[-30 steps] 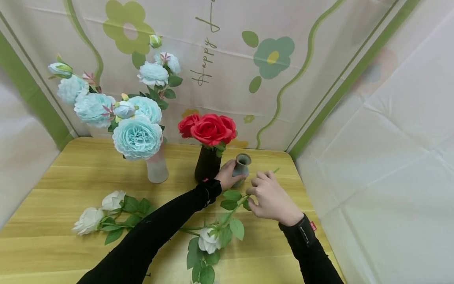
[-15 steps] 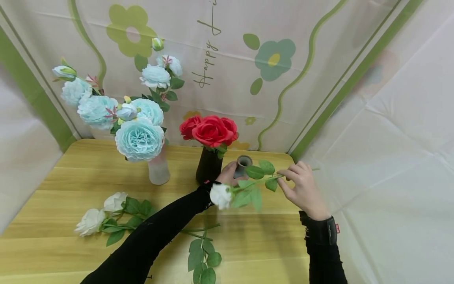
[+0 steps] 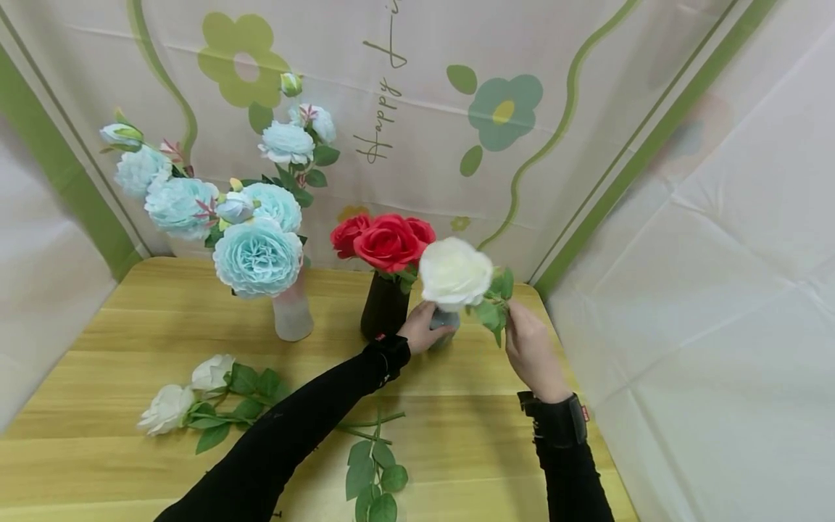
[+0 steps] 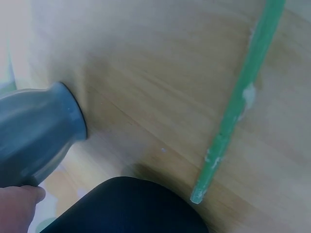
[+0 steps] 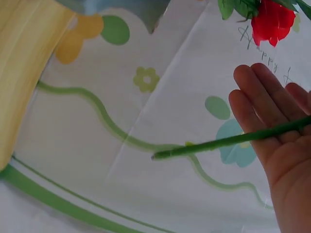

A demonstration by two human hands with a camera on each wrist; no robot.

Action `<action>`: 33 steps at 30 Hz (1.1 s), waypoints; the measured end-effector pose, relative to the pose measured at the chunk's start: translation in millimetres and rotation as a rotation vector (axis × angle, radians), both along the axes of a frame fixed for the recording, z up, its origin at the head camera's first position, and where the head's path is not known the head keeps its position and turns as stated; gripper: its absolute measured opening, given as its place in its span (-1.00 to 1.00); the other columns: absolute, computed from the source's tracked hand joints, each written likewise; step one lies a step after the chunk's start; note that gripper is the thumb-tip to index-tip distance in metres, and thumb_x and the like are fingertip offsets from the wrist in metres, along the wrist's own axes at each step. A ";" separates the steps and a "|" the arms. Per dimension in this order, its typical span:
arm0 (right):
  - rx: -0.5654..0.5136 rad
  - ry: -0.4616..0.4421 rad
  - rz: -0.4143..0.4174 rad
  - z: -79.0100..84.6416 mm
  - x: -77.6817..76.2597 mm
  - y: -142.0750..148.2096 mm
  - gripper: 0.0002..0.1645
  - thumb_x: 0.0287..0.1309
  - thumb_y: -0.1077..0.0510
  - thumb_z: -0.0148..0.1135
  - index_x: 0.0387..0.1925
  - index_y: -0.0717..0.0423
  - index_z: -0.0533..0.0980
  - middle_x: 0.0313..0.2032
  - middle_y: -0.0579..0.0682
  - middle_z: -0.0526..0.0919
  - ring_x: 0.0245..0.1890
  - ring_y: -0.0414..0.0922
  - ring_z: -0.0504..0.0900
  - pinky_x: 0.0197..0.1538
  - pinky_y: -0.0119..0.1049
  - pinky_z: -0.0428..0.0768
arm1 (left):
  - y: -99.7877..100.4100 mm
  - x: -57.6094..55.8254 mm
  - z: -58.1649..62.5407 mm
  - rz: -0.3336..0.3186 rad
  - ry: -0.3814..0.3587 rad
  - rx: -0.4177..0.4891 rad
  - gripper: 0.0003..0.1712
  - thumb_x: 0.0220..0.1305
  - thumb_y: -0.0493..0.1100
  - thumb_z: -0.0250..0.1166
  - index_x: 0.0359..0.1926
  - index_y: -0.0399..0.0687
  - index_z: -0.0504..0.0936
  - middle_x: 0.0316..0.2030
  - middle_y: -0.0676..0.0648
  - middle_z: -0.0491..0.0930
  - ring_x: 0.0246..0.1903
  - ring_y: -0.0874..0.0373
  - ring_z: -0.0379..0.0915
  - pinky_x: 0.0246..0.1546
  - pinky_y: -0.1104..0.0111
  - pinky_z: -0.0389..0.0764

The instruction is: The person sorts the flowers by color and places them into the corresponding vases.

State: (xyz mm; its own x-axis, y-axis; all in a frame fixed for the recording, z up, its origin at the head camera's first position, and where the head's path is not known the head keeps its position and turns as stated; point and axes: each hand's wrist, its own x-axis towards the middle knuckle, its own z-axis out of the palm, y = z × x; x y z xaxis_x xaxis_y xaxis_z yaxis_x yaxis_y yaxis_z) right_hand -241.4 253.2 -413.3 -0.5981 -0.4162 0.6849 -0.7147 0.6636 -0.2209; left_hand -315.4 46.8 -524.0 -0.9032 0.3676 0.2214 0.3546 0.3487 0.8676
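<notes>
My left hand [image 3: 424, 330] grips a small blue-grey vase [image 3: 446, 326] standing on the table. In the left wrist view the thumb presses the wall of that vase [image 4: 39, 131]. My right hand [image 3: 533, 351] holds a white rose [image 3: 454, 272] by its stem, near the leaves [image 3: 492, 308]. The bloom overlaps the top of the vase in the head view, hiding its mouth. Across the fingers of my right hand [image 5: 272, 126], the right wrist view has the green stem [image 5: 218, 143], its cut end pointing away from the palm.
Left of the small vase stands a dark vase [image 3: 383, 308] with red roses [image 3: 388, 243]. A frosted vase [image 3: 293, 317] bears light-blue flowers [image 3: 257, 254]. More white roses [image 3: 167, 409] and a leafy stem [image 3: 377, 471] lie on the wooden table [image 3: 457, 449].
My right hand has lifted the white rose off the table front, swung right, then come back left. Its bloom has risen to the vase. My left hand stays at the vase.
</notes>
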 end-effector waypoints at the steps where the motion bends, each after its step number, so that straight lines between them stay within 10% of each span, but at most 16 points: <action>1: -0.022 -0.012 0.011 -1.7 -1.6 -2.4 -0.71 0.40 0.45 -0.02 0.06 0.32 0.49 -0.11 0.22 0.64 -0.07 0.14 0.62 -0.04 -0.01 0.63 | -4.0 14.7 23.9 -0.012 -0.013 0.008 -0.28 0.37 -0.18 0.30 0.39 -0.36 0.19 0.30 -0.37 0.26 0.29 -0.24 0.21 0.26 -0.06 0.35; 4: -0.127 -0.115 0.071 -6.8 -5.0 -8.2 -0.68 0.46 0.43 -0.10 0.13 0.31 0.46 -0.06 0.20 0.64 -0.03 0.14 0.61 0.02 -0.07 0.61 | -7.5 29.1 49.5 -0.016 -0.096 -0.018 -0.25 0.38 -0.26 0.26 0.43 -0.41 0.11 0.37 -0.40 0.16 0.35 -0.25 0.12 0.32 0.01 0.29; 11: -0.362 -0.318 0.176 -5.4 -5.3 -20.6 -0.63 0.48 0.48 -0.24 0.18 0.42 0.38 -0.02 0.36 0.58 0.01 0.25 0.58 0.14 -0.08 0.55 | 0.6 -7.3 -8.3 0.000 -0.021 -0.090 -0.19 0.38 -0.04 0.29 0.46 -0.28 0.15 0.37 -0.28 0.22 0.34 -0.09 0.19 0.30 0.16 0.33; 28: -0.460 -0.344 0.127 13.2 -7.7 -34.2 -0.68 0.49 0.42 -0.15 0.03 0.46 0.51 0.08 0.37 0.44 0.15 0.22 0.35 0.09 0.03 0.34 | 0.8 -14.1 -15.1 0.006 -0.035 -0.111 -0.14 0.34 0.06 0.30 0.48 -0.18 0.13 0.41 -0.20 0.17 0.38 -0.02 0.13 0.32 0.27 0.29; 33: -0.450 -0.344 0.160 9.5 -8.2 -36.3 -0.69 0.48 0.44 -0.15 -0.43 0.34 0.42 0.07 0.40 0.49 0.37 0.15 0.21 0.41 -0.08 0.08 | 0.8 -14.8 -15.2 0.001 -0.030 -0.103 -0.14 0.33 0.05 0.30 0.48 -0.18 0.14 0.41 -0.20 0.18 0.38 -0.01 0.13 0.32 0.28 0.29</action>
State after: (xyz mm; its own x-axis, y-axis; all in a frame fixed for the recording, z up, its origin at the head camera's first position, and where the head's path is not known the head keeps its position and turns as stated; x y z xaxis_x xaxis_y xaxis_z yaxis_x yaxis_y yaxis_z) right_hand -249.6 216.9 -403.9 -0.7711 -0.2331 0.5926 -0.6355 0.3408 -0.6928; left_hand -330.2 47.5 -539.2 -0.9092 0.3866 0.1548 0.3283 0.4370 0.8374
